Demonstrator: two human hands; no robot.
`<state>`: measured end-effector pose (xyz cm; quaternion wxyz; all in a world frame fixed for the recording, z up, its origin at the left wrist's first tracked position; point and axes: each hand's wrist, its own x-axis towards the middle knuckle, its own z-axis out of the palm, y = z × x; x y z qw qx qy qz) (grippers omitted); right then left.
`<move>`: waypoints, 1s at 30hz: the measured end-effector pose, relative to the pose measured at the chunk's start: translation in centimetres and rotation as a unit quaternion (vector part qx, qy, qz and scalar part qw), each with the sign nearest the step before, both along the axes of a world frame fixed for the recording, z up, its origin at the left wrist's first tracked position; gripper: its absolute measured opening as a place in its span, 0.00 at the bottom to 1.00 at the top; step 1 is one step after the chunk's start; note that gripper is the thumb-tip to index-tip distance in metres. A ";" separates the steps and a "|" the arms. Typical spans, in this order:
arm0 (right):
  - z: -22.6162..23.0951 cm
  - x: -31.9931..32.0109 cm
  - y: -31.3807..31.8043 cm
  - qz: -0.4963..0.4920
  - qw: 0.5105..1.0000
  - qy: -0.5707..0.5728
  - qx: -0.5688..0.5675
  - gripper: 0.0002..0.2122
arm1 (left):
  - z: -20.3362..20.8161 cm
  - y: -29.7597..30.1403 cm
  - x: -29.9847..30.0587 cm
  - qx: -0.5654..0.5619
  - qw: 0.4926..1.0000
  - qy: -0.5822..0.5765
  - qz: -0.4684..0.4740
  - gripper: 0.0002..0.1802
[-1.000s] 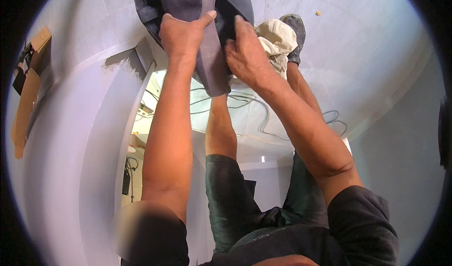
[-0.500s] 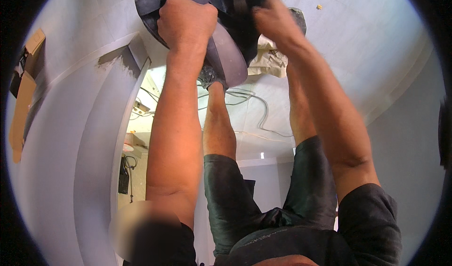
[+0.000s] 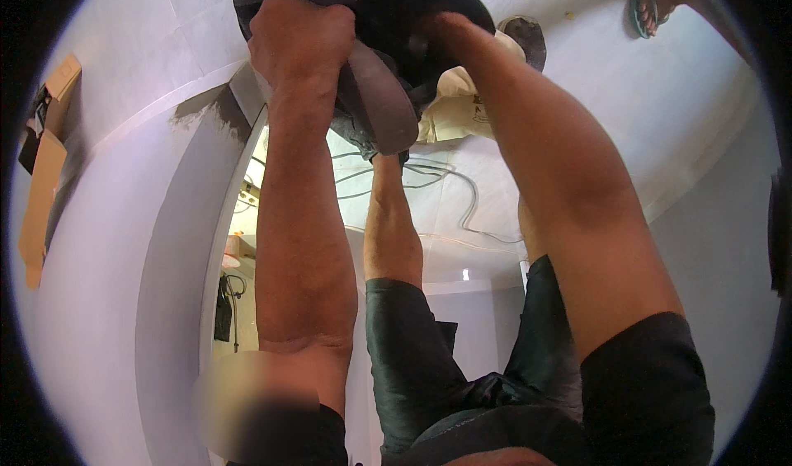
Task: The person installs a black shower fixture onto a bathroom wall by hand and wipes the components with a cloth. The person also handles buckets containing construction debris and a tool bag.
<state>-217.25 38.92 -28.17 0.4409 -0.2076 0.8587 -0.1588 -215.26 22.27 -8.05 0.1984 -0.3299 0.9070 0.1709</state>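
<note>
My left hand is closed around the edge of a black fabric bag at the top of the view. A wide grey-brown strap or flap hangs from the bag beside that hand. My right hand reaches into the dark mouth of the bag. Its fingers are hidden there, so what they do or hold does not show. A cream cloth with dark print lies under my right forearm, near my shoe.
Another person's sandalled foot stands at the upper right. Grey cables run over the pale tiled floor between my legs. An opened cardboard box is at the far left, beyond a low wall. A small yellow scrap lies on the floor.
My right hand has gone from above the bag's edge down into its dark opening. My left hand has shifted slightly left with the bag. Another person's foot has come into view.
</note>
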 end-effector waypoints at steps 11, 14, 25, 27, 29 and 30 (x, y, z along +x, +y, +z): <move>1.2 1.9 -1.7 -0.010 0.999 0.021 -0.022 0.12 | 3.5 3.2 -1.3 0.102 0.986 0.131 0.013 0.13; 1.4 3.7 -3.0 -0.001 0.999 0.023 -0.031 0.12 | 3.1 3.2 -1.0 0.118 0.981 0.157 -0.002 0.13; 0.5 3.9 -2.8 0.024 0.999 -0.021 -0.028 0.12 | 3.6 1.3 -1.3 0.138 0.982 0.109 -0.064 0.17; 0.5 3.8 -3.0 0.025 0.999 -0.026 -0.029 0.12 | 3.0 0.8 -1.5 0.083 0.985 0.118 -0.096 0.17; 0.4 3.5 -2.9 0.028 0.999 -0.032 -0.029 0.12 | 2.7 0.0 -1.9 0.060 0.986 0.115 -0.104 0.17; 0.4 3.4 -2.9 0.031 0.999 -0.035 -0.028 0.12 | 2.9 -0.1 -2.3 0.089 0.987 0.107 -0.077 0.17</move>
